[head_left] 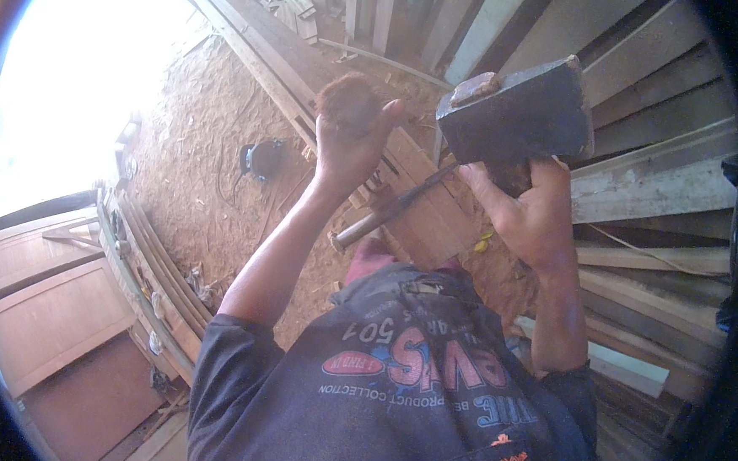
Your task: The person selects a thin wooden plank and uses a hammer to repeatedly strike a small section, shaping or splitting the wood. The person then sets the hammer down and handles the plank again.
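Note:
My right hand (539,211) is closed beneath the big dark block head of a mallet (520,113), which is raised on the right. Beside that hand's thumb, a slim rod-like tool (396,207) slants down to the left, with a pale, thicker end; whether the hand grips it too is unclear. My left hand (344,149) is lifted near the middle, its thumb pointing right. A rounded reddish-brown shape (347,102) shows at its fingers, too blurred to name. Below the hands lies a wooden workpiece (424,221) with slots cut near its left side.
Long boards (253,50) run from the far left towards the workpiece. Stacked planks (642,188) crowd the right side. A dark power tool with a cord (262,158) sits on the dirt floor (190,110). Wooden panels (61,296) stand at the lower left.

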Tool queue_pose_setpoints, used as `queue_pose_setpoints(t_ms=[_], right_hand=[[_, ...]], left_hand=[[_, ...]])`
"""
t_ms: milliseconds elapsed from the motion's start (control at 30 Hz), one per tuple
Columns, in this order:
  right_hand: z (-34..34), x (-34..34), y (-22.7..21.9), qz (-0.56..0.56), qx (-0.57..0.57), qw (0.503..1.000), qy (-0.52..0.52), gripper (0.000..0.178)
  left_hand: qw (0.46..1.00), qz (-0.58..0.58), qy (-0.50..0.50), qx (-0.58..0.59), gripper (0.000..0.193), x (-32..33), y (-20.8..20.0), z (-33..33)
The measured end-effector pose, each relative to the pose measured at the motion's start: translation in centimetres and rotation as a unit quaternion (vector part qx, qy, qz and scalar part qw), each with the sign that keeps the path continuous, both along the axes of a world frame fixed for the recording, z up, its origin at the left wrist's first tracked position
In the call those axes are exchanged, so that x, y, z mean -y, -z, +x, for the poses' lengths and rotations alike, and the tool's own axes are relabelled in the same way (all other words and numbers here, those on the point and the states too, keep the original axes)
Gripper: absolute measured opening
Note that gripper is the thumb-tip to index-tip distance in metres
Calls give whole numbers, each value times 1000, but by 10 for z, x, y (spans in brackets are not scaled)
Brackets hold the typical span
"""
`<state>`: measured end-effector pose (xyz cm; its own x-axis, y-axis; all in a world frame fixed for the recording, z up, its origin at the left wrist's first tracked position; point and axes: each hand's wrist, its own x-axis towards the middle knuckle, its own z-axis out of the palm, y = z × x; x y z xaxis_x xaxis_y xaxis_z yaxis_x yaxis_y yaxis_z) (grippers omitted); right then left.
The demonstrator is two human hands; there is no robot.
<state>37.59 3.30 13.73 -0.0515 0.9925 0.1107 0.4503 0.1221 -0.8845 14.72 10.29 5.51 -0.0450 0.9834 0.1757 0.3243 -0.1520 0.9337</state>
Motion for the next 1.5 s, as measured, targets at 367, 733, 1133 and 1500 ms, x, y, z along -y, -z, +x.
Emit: queue_pose_setpoints(t_ms=[367, 733, 1133, 1500], right_hand=[[-24, -4, -5, 230, 198, 953, -19, 21], [26, 29, 78, -119, 123, 982, -76, 40], [16, 117, 217, -359, 27, 932, -40, 54], [16, 59, 125, -312, 41, 949, -15, 52]], left_hand=[[999, 45, 6, -28, 25, 13, 10, 4], [956, 1, -187, 228, 22, 10, 22, -35], [980, 84, -122, 131, 16, -15, -19, -59], [998, 59, -15, 23, 31, -51, -3, -39]])
